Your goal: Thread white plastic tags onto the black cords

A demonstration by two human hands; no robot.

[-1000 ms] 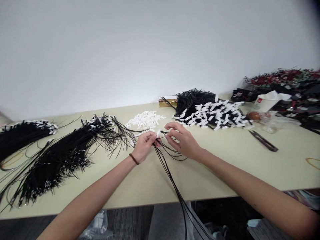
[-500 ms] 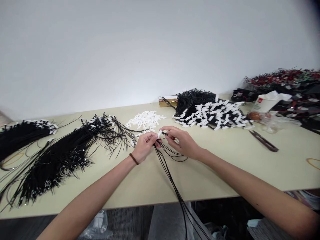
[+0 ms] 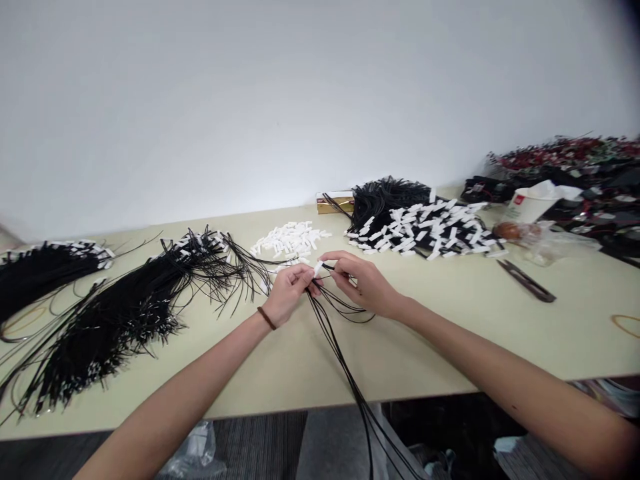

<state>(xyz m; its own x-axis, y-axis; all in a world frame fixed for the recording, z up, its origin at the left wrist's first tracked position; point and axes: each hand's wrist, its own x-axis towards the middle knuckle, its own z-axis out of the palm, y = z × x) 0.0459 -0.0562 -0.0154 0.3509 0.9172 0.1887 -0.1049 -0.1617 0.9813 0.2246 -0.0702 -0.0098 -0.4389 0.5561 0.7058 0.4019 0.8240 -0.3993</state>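
Pinched in my left hand point(image 3: 291, 291) is a small white plastic connector housing point(image 3: 318, 267), held upright and tilted. My right hand point(image 3: 364, 283) is closed on a thin black wire point(image 3: 329, 267) at the housing's right side. How far the wire's end reaches into the housing is too small to tell. More black wires point(image 3: 345, 363) run from under my left fingers down over the table edge, and some loop to the right beneath my right hand. Behind my hands lies a loose pile of white housings point(image 3: 290, 239).
Bundles of black wires point(image 3: 107, 327) lie at the left. Wires with white connectors point(image 3: 440, 230) are heaped at the back right, near a gold box point(image 3: 335, 203). Thread snips point(image 3: 526, 281), a paper cup point(image 3: 530, 204), a plastic bag point(image 3: 550, 243) and a rubber band point(image 3: 625, 325) lie rightward.
Almost nothing differs. Both hands keep the same pinch on the housing and the wire, and the whole view has shifted very slightly.
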